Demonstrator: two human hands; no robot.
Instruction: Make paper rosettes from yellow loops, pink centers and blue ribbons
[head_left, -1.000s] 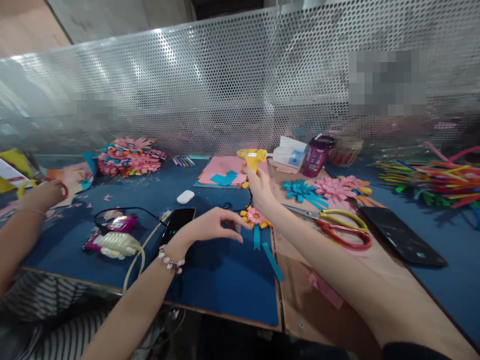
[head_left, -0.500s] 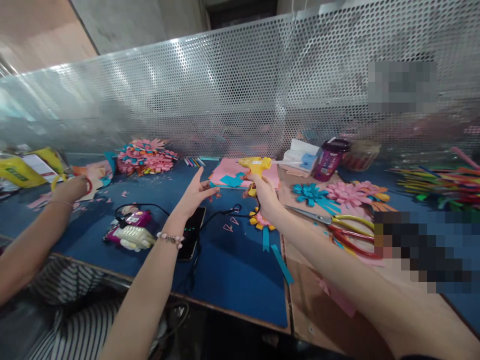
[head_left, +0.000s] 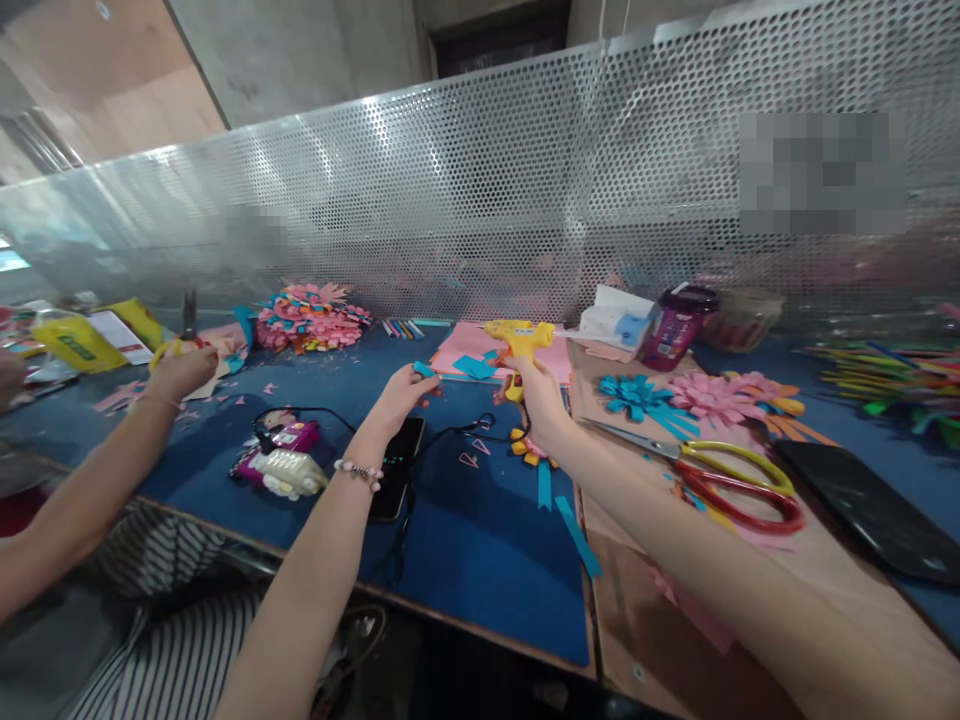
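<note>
My left hand (head_left: 403,400) pinches a small blue paper piece (head_left: 424,370) between thumb and fingers. My right hand (head_left: 541,400) grips a yellow hot glue gun (head_left: 517,334) by its handle, the nozzle aimed left toward my left hand. Behind the two hands lies a stack of pink paper (head_left: 459,342) with blue paper scraps (head_left: 475,367) on top. Below my right hand, an orange-and-pink paper flower (head_left: 529,447), partly hidden by it, has a blue paper tail (head_left: 544,485). A second blue strip (head_left: 577,536) lies beside it.
Large scissors (head_left: 720,478), a phone (head_left: 870,505), a purple cup (head_left: 677,325) and paper flowers (head_left: 709,397) are on the right. On the left, a co-worker's hand (head_left: 182,374) holds scissors near a paper-flower heap (head_left: 311,322). A black cord (head_left: 442,432) crosses the table.
My left hand, open and empty before, has closed on a blue paper piece. The glue gun stays in my right hand. The co-worker's scissors have swung upright, and the whole view has shifted slightly.
</note>
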